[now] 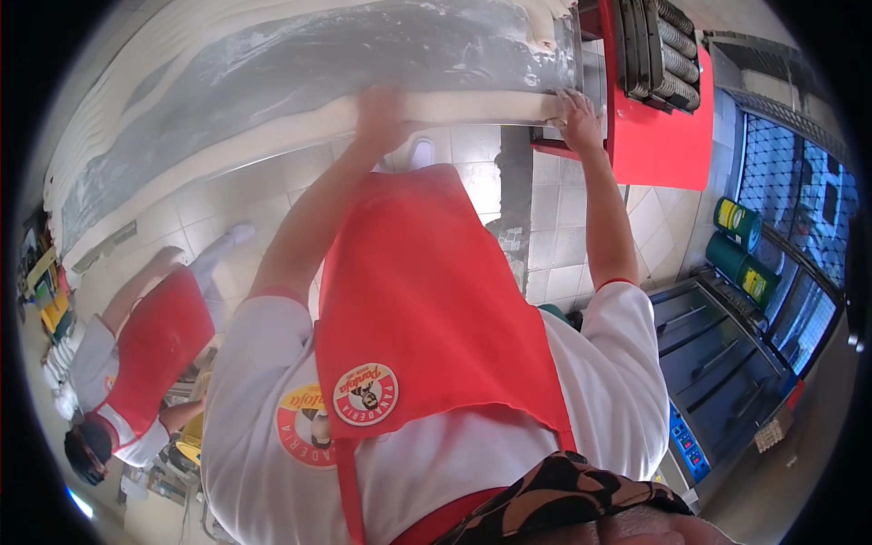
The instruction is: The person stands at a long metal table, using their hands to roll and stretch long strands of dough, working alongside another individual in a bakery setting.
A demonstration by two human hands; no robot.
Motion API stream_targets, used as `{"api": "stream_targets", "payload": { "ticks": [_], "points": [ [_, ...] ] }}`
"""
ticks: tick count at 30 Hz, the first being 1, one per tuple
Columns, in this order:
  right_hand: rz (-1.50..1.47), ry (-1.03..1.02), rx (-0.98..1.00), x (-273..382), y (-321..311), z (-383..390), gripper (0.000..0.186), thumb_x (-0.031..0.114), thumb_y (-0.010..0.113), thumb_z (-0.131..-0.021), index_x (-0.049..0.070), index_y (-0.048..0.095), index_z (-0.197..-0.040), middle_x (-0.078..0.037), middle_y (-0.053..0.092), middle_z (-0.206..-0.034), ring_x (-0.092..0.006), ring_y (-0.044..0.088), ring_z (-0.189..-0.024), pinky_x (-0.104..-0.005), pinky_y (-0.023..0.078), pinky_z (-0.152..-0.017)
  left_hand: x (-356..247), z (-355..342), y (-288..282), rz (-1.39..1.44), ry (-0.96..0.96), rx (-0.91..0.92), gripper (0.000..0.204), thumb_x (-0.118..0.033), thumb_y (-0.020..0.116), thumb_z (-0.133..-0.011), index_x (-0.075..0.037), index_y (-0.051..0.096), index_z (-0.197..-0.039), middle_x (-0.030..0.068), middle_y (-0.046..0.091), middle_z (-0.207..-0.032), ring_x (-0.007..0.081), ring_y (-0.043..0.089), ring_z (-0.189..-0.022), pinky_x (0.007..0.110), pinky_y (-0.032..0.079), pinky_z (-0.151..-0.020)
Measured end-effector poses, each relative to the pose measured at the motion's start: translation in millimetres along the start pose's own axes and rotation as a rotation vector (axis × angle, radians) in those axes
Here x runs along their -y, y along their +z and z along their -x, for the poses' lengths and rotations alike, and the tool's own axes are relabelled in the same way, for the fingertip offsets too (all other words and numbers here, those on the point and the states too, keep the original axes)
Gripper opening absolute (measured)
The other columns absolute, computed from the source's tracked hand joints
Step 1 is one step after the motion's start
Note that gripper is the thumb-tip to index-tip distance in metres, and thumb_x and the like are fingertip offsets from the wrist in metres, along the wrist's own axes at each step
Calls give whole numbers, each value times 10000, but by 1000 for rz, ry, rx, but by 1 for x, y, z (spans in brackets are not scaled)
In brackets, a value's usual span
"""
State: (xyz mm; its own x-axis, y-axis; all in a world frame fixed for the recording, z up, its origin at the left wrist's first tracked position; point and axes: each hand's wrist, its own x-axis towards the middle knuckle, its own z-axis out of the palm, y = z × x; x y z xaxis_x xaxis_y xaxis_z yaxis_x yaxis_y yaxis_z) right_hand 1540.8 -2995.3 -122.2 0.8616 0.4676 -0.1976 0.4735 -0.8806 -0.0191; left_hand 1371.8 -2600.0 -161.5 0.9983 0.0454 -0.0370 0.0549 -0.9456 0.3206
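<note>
A long pale roll of dough (481,108) lies along the near edge of a grey, flour-dusted work table (300,68). My left hand (380,118) is on the roll near its middle, smeared by motion, so its fingers do not show clearly. At the roll's right end, by the table corner, my right hand (579,120) has its fingers bent around the dough, thumb toward the near side. Both forearms reach forward past my red apron (427,291).
More dough (541,27) lies at the table's far right. Dark ridged baking trays (658,54) are stacked on a red table (663,136). A co-worker in a red apron (163,350) bends at the left. Green tins (740,263) and a dark machine (718,336) stand at the right.
</note>
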Motion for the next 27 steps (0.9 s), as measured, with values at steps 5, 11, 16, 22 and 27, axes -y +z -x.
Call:
{"api": "stream_targets", "payload": {
  "ticks": [5, 11, 16, 22, 27],
  "points": [
    [-146, -63, -247, 8, 35, 36, 990, 718, 424, -971, 4, 190, -1616, -203, 164, -1695, -343, 176, -1572, -755, 127, -1168, -92, -47, 33, 109, 153, 19, 819, -575, 731, -830, -94, 505, -1453, 115, 507, -1407, 331, 429, -1346, 578, 279, -1139],
    [34, 9, -64, 46, 41, 32, 976, 729, 411, -968, 59, 172, -1636, -175, 121, -1711, -373, 124, -1579, -737, 79, -1187, -121, -58, 40, 112, 113, 29, 757, -554, 691, -879, -110, 506, -1464, 118, 506, -1431, 316, 448, -1309, 543, 300, -1102],
    [-97, 104, -1, 66, 32, 36, 982, 746, 430, -947, 121, 149, -1651, -154, 101, -1718, -399, 101, -1577, -676, 91, -1223, -70, -23, 16, -32, 127, -101, 761, -598, 664, -885, -127, 511, -1463, 109, 515, -1406, 304, 475, -1276, 523, 312, -1103],
    [-163, -34, 7, 107, 30, 32, 992, 736, 477, -936, 125, 158, -1649, -120, 92, -1726, -403, 90, -1576, -662, 98, -1228, -39, -18, 33, -100, 145, -86, 790, -645, 656, -871, -144, 512, -1464, 90, 524, -1378, 303, 492, -1252, 521, 305, -1120],
    [-134, -100, -21, 134, 39, 32, 1005, 720, 512, -930, 110, 159, -1647, -111, 110, -1725, -402, 97, -1576, -653, 107, -1231, -24, -5, 1, 90, 170, -88, 789, -651, 649, -873, -135, 524, -1456, 88, 510, -1400, 311, 461, -1290, 524, 302, -1123]
  ]
}}
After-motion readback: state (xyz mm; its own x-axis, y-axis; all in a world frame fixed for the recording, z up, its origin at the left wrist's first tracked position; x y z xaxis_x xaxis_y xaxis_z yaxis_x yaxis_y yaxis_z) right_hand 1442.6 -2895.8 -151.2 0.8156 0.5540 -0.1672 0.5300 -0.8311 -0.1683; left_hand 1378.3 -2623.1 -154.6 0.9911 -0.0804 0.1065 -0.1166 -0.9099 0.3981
